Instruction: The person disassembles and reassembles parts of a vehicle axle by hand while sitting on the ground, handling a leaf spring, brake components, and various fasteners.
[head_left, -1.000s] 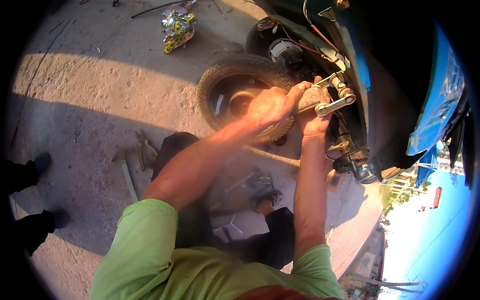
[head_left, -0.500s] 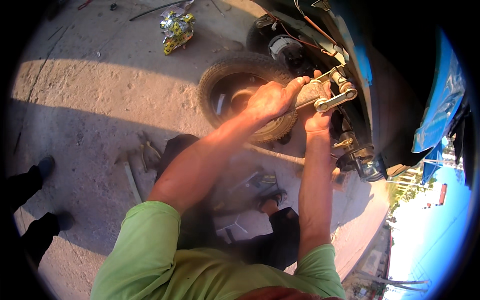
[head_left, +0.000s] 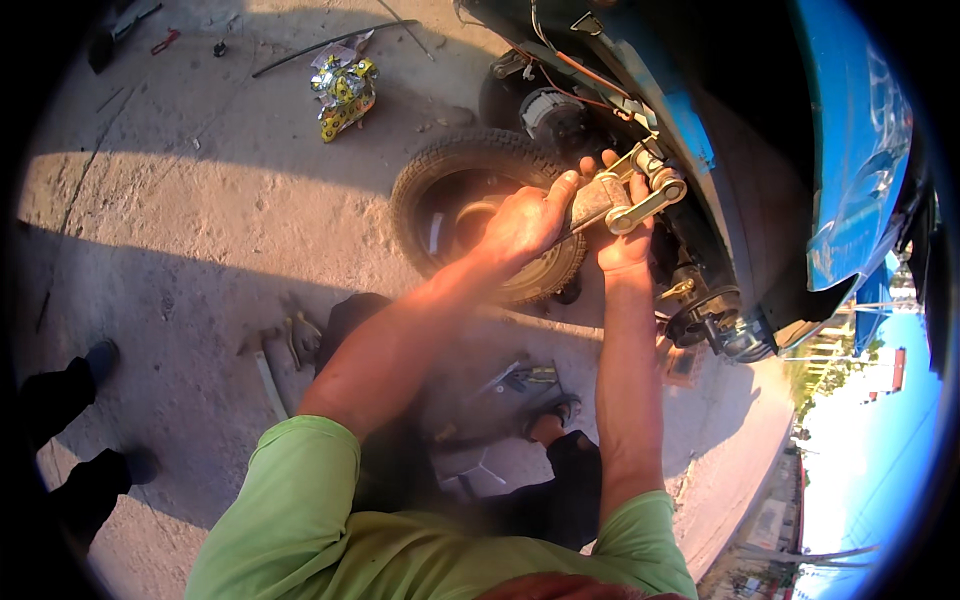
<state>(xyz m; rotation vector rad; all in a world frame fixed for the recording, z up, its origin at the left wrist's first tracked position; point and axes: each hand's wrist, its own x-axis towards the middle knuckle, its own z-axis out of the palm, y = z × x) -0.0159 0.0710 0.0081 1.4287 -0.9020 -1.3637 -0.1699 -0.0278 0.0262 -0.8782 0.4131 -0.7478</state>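
A worn metal leaf spring [head_left: 588, 203] ends in a shackle [head_left: 650, 203] with two side plates and round bolt heads, next to the vehicle's underside. My left hand [head_left: 522, 225] is closed round the spring, its thumb lying along the top. From below, my right hand [head_left: 625, 250] is wrapped round the shackle end, with fingertips showing beyond the metal; part of its grip is hidden. Directly behind my left hand, a tyred wheel [head_left: 412, 180] lies on the ground.
The blue vehicle body [head_left: 855, 150] overhangs at the right, with loose wires [head_left: 590, 65] and an axle hub [head_left: 700, 315] beneath. Pliers [head_left: 293, 340] and other tools lie on the concrete. A yellow crumpled packet [head_left: 345, 95] is at the far left. Another person's feet [head_left: 100, 365] stand at left.
My view has shifted slightly, so the hands and shackle appear a little further left and lower. Both hands keep the same hold on the spring and shackle.
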